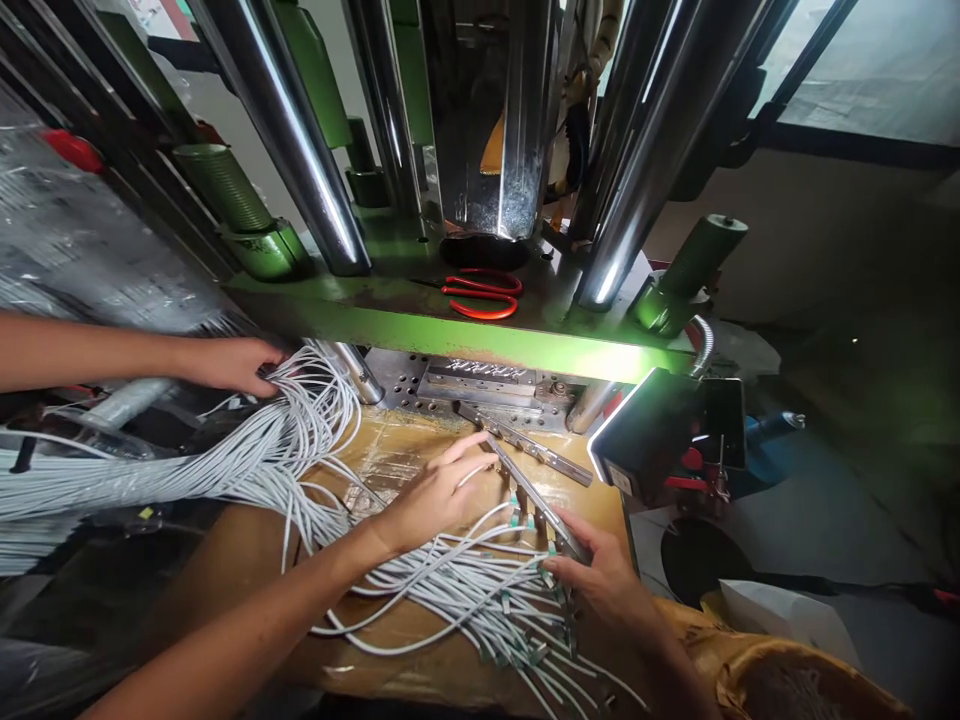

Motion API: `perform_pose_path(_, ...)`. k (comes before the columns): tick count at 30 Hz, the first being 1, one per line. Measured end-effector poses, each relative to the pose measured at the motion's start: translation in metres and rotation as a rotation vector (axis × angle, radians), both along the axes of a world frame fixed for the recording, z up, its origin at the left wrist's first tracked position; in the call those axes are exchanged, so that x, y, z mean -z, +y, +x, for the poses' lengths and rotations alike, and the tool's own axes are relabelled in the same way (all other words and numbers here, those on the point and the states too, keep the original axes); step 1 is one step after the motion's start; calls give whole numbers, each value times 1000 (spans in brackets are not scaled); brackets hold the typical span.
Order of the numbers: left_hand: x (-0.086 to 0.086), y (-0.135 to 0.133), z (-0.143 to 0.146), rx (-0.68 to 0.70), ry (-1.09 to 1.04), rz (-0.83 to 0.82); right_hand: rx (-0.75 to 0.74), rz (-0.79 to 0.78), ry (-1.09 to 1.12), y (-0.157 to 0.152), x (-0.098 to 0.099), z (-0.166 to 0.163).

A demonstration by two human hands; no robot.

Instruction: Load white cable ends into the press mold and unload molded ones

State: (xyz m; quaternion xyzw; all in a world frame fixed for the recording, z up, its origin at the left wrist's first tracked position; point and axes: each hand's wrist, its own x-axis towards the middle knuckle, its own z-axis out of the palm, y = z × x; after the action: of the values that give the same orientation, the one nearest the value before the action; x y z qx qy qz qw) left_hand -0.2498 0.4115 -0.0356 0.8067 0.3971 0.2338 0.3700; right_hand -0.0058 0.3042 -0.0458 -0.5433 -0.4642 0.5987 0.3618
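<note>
A slim metal bar [529,492] is held at a slant above the work surface between my hands. My left hand [431,500] has its fingertips closed at the bar's far end; part of the grip is hidden. Around the near end, the thumb and fingers of my right hand [604,570] are closed. Cable ends with green-and-metal connectors [516,512] show along the bar's underside. Beneath my hands spreads a bundle of white cables [420,580]. A second metal bar [536,448] with notches lies just behind, towards the press.
Another person's hand [236,365] holds white cables at the left. The green press plate [450,335] spans overhead, with red-handled pliers [484,295] on top. A metal mould [484,385] sits under it. A dark screen [649,440] stands right, and an orange-brown bag [780,660] lower right.
</note>
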Motion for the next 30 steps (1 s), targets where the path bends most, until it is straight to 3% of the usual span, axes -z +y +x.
perform_pose_path(3, -9, 9, -3, -192, -295, -421, 1, -3, 46, -1, -4, -1)
perform_pose_path(5, -20, 14, -5, -247, -429, -609, 33, -18, -20, -5, -8, -2)
perform_pose_path(9, -35, 15, -10, -236, -544, -653, 118, -24, -233, -12, -21, -6)
perform_pose_path(14, -24, 6, -4, -125, -453, -641, 194, 3, -266, -7, -20, -11)
perform_pose_path(17, -8, 5, 0, -94, -372, -525, 207, -27, -248, -2, -13, -16)
perform_pose_path(22, 14, 10, 3, -141, -202, -144, 221, -23, -185, 0, -13, -26)
perform_pose_path(30, 19, 18, 9, -12, -132, 388, 227, -54, -150, 1, -12, -28)
